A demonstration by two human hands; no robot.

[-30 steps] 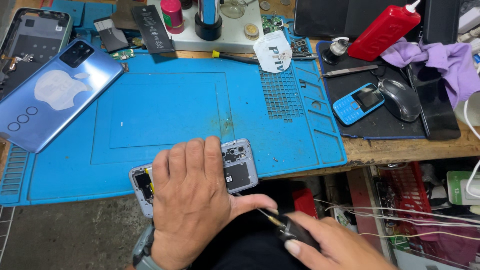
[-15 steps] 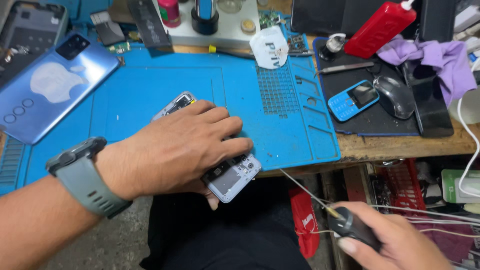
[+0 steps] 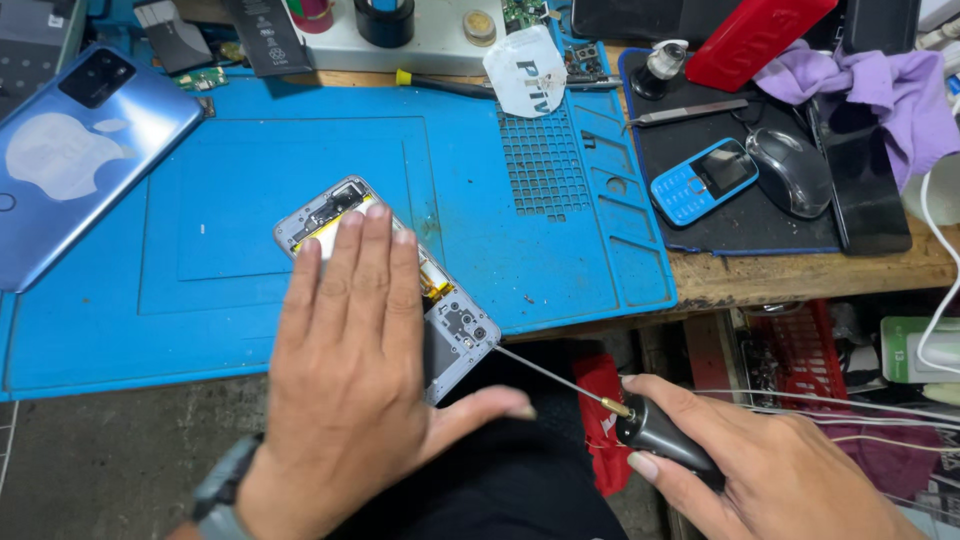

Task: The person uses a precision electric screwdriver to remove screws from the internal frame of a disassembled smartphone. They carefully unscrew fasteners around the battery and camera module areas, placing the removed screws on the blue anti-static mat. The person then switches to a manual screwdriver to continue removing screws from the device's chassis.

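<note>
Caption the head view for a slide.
Left hand flat on an opened phone on a blue mat; right hand holds a thin-tipped tool.

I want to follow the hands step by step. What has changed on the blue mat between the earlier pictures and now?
The left hand turned from lying across the opened silver phone body to pressing flat along it; the phone now lies further up the blue silicone work mat, its top end uncovered. The right hand kept its grip on the black thin-shafted screwdriver, whose tip now reaches the phone's lower corner. The blue phone back cover stayed.
</note>
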